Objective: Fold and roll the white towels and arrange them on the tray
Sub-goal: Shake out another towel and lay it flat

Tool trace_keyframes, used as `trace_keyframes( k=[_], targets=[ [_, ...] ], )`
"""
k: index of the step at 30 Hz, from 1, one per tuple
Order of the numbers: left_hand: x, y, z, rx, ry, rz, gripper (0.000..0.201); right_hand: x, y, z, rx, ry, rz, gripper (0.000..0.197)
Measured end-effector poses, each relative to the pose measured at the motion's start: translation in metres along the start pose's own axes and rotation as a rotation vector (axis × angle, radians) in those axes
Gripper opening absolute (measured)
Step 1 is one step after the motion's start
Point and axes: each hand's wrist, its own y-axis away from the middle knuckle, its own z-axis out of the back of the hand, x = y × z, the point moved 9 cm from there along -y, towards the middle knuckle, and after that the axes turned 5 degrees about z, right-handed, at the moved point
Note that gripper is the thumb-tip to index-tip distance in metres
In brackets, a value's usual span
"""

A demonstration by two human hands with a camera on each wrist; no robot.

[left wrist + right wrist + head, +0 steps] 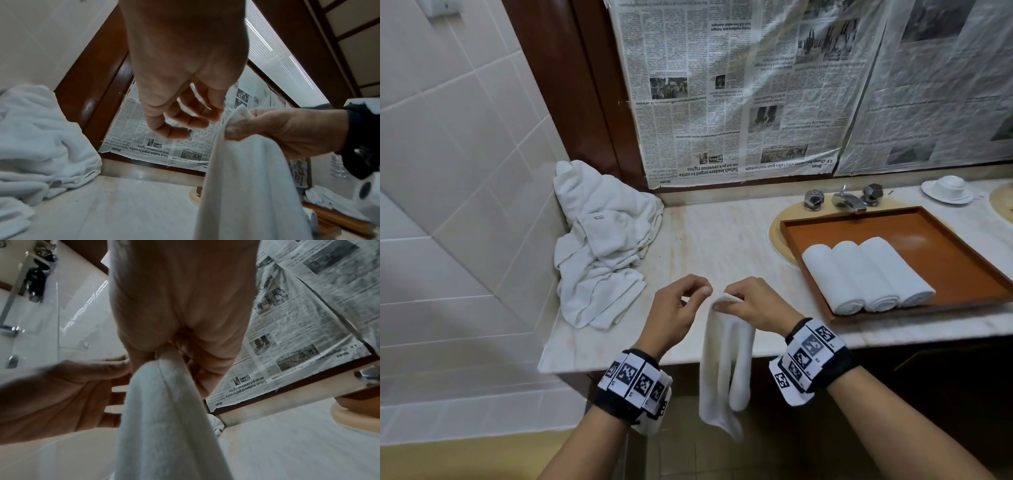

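Your right hand (751,303) pinched the top corner of a soft white terry towel (726,363) between thumb and curled fingers, and the cloth hung straight down from that grip, draping past the near edge of the pale marble counter (722,236). Your left hand (674,308) hovered just beside it to the left, fingers loosely curled and grasping nothing, its fingertips (197,122) near the raised corner but apart from it in the left wrist view. From the right wrist view the towel (164,410) fell directly below your right hand (180,305), with the left palm (57,395) spread alongside it.

At the counter's right end a rectangular orange-brown wooden tray (962,260) lay over the sink basin, and three rolled white towels (866,274) lay side by side, touching, at its near left corner. A heap of unfolded white towels (602,246) was piled in the counter's far left corner against the tiled wall. Newspaper sheets (739,85) covered the window behind.
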Motion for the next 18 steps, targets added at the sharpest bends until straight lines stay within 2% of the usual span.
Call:
trace_keyframes(
  k=[5,9,13,18],
  targets=[
    [-0.003,0.002,-0.01,0.05,0.063,0.02,0.005,0.0,-0.006,-0.006,0.002,-0.025,-0.017,0.041],
    [-0.007,0.005,-0.013,0.117,0.062,-0.011,0.008,-0.01,-0.003,-0.001,-0.006,-0.037,-0.055,0.045],
    [0.0,0.002,-0.015,0.077,0.056,0.008,0.003,-0.007,0.002,-0.001,0.011,-0.032,-0.034,0.049],
    [0.003,-0.001,-0.018,0.072,0.041,0.008,0.008,-0.007,0.006,0.0,-0.013,-0.054,-0.028,0.055]
  ],
)
